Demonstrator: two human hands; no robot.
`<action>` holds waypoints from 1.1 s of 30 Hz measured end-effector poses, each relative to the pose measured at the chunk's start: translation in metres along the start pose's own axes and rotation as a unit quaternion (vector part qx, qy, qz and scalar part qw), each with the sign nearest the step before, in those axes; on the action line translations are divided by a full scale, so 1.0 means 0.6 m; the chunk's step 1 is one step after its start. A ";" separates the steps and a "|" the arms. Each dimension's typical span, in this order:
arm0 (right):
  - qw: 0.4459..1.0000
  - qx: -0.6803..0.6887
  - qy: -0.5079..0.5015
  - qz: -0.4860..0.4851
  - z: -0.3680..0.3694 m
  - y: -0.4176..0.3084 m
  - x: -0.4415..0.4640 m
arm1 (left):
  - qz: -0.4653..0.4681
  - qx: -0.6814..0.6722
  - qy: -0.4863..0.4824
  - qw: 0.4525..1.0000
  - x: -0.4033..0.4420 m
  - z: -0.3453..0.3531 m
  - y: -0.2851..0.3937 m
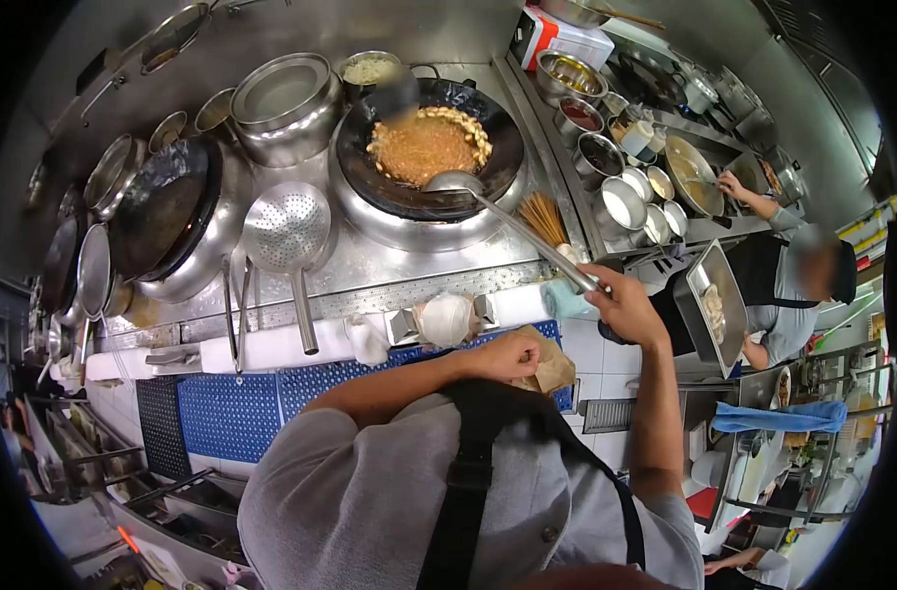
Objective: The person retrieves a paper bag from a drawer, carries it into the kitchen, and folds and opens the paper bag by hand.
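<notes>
My right hand (625, 305) is closed around the end of a long metal ladle (532, 234). The ladle's bowl rests in the near side of a black wok (360, 182). Inside the wok is bubbling orange-brown sauce (419, 147) with pale pieces ringing its far and right edges. My left hand (510, 356) is held in front of my body with its fingers curled in. A piece of crumpled brown paper (551, 366) shows beside it; I cannot tell whether the fingers grip it.
A perforated skimmer (287, 228) lies left of the wok, near a lidded steel pot (281, 98) and a second wok (163, 206). A bamboo brush (544, 218) stands on the right. Beyond are several sauce bowls (620, 202) and a co-worker (778, 265) with a metal tray (712, 305).
</notes>
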State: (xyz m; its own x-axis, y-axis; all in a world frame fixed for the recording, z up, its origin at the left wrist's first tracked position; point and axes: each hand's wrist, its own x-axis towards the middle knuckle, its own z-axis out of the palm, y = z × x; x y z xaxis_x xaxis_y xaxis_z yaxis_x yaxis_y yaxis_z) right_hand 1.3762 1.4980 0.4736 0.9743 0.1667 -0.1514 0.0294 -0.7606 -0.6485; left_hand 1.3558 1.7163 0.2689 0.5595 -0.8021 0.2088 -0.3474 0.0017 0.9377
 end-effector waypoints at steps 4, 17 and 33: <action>0.998 -0.038 0.022 -0.036 0.059 0.026 0.055 | -0.004 0.001 0.015 1.000 -0.006 -0.001 -0.007; 0.989 -0.091 0.108 -0.030 0.156 0.029 0.259 | -0.040 -0.012 0.064 0.997 -0.039 -0.029 -0.001; 0.948 0.301 -0.010 0.108 0.198 0.038 0.317 | -0.030 0.003 0.066 0.997 -0.066 -0.025 -0.034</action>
State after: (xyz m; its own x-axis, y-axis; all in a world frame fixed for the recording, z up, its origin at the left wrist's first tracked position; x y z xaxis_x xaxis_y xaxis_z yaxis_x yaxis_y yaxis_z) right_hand 1.5355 1.5868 0.3413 0.9389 0.0639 -0.3383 -0.3078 -0.2842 -0.9080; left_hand 1.3520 1.7572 0.2455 0.6740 -0.7144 0.1878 -0.3141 -0.0472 0.9482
